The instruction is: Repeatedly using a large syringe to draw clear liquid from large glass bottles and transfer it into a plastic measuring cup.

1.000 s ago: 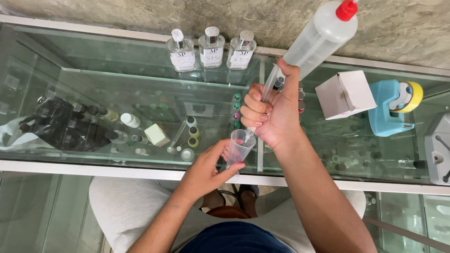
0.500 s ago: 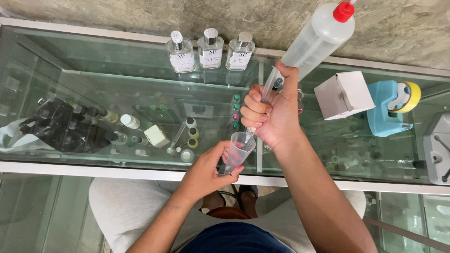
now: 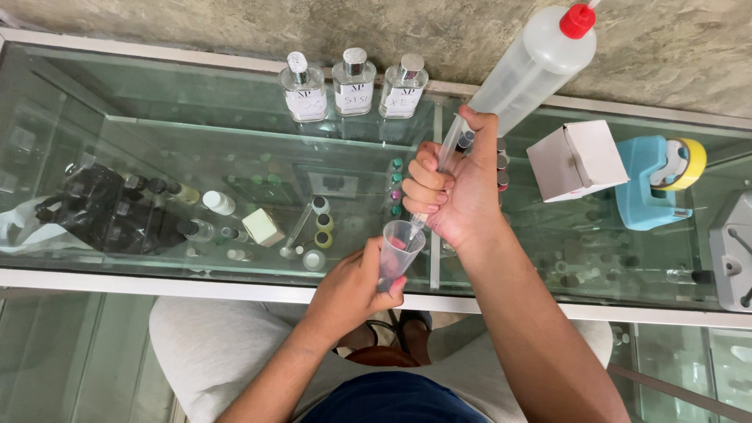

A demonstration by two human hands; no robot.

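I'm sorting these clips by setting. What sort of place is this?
Probably a small perfume shop counter: a glass display case, three perfume bottles by the wall, and small vials on the shelf inside.

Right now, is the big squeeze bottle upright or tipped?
Tipped: the squeeze bottle slants, red cap uppermost, its thin tube angled down into the small cup.
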